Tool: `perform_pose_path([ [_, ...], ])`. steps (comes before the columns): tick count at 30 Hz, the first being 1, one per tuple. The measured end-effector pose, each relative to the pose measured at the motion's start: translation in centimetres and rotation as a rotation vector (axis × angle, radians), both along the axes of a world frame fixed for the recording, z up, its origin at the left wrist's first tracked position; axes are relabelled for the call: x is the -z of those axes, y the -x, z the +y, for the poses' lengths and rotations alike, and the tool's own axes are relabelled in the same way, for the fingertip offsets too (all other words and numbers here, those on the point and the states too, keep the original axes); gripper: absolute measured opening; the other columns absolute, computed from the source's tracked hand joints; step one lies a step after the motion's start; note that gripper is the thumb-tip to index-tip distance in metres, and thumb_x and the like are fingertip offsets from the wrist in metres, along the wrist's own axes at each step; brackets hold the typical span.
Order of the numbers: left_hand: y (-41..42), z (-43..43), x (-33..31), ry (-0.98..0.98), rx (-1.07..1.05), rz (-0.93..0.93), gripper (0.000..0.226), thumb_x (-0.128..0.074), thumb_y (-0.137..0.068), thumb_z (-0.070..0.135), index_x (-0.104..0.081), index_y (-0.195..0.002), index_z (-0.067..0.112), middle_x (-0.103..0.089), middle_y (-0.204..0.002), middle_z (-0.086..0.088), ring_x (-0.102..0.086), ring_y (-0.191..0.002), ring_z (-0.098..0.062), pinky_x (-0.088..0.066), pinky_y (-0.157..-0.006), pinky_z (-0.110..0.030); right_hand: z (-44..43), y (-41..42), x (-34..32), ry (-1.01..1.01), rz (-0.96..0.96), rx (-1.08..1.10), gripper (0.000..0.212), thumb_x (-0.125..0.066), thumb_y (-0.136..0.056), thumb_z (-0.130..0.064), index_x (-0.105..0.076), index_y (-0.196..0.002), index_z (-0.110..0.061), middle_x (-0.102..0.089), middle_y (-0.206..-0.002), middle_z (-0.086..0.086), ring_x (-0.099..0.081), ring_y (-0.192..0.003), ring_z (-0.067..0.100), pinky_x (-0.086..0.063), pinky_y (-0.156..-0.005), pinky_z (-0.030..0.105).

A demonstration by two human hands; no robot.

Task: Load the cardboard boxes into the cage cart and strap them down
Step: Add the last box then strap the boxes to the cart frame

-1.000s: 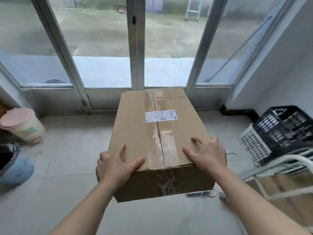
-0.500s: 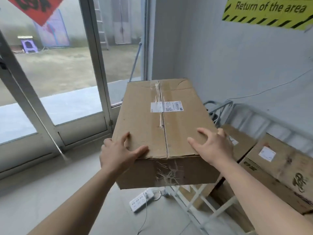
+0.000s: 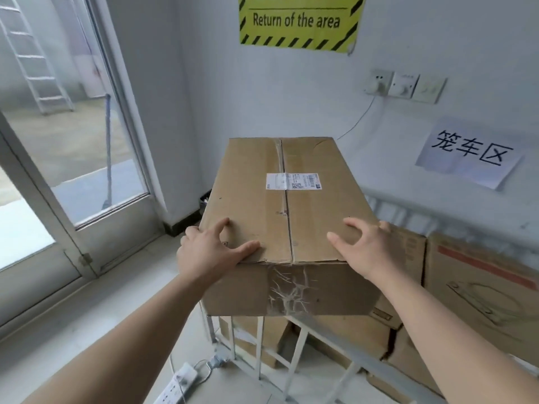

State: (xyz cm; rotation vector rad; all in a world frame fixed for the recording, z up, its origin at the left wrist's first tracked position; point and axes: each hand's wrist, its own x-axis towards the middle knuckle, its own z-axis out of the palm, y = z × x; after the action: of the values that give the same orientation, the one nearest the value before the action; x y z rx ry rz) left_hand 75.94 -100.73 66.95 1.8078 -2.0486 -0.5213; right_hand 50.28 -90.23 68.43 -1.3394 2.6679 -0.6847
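Note:
I carry a taped cardboard box [image 3: 291,205] with a white shipping label on top, held above the near left corner of the white cage cart [image 3: 297,339]. My left hand [image 3: 210,252] grips its near left corner, thumb on top and fingers curled down the side. My right hand [image 3: 370,246] grips the near right edge with curled fingers on the lid. Several other cardboard boxes [image 3: 478,290] stand inside the cart below and to the right; their lower parts are hidden by the cart's bars and my arm.
A white power strip [image 3: 178,383] with a cable lies on the floor by the cart's near corner. A glass door [image 3: 73,170] is on the left. On the wall behind the cart are a yellow sign [image 3: 297,21], sockets [image 3: 405,86] and a paper notice [image 3: 469,153].
I have turned right from the glass doors to the wall, bringing the box over the cage cart. Both hands keep the same grip on the box.

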Motion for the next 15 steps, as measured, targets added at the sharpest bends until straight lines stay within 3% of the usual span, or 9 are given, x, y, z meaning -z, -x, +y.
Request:
perform_pose_path([
  [5,4.4,-3.0,1.0,-0.030,0.086,-0.037,0.097,-0.045,-0.049,0.095,-0.037,-0.135,0.051,-0.046,-0.123,-0.010,-0.043,-0.120,-0.029,-0.043,-0.098,-0.042,-0.4,3.2,1.1,-0.023,-0.022,0.084,0.058,-0.051,-0.076,-0.073,-0.053,-0.127,-0.043,-0.043,-0.132,0.013,-0.056,-0.108,0.030,-0.047,-0.087,0.033],
  [12,8.1,-9.4,2.4,-0.063,0.207,-0.109,0.097,-0.047,-0.052,0.094,-0.036,-0.138,0.048,-0.045,-0.127,-0.013,-0.044,-0.120,-0.030,-0.044,-0.098,-0.041,-4.3,5.8,4.1,-0.055,-0.113,0.196,0.062,-0.049,-0.071,-0.078,-0.053,-0.123,-0.046,-0.046,-0.122,0.009,-0.049,-0.114,0.031,-0.047,-0.094,0.039],
  [15,9.1,-12.8,2.8,-0.080,0.253,-0.174,0.097,-0.047,-0.053,0.094,-0.036,-0.138,0.048,-0.044,-0.129,-0.014,-0.046,-0.119,-0.031,-0.045,-0.096,-0.039,-6.8,5.9,4.9,-0.107,-0.113,0.269,0.062,-0.045,-0.070,-0.080,-0.052,-0.122,-0.047,-0.047,-0.121,0.008,-0.052,-0.110,0.031,-0.049,-0.079,0.032],
])
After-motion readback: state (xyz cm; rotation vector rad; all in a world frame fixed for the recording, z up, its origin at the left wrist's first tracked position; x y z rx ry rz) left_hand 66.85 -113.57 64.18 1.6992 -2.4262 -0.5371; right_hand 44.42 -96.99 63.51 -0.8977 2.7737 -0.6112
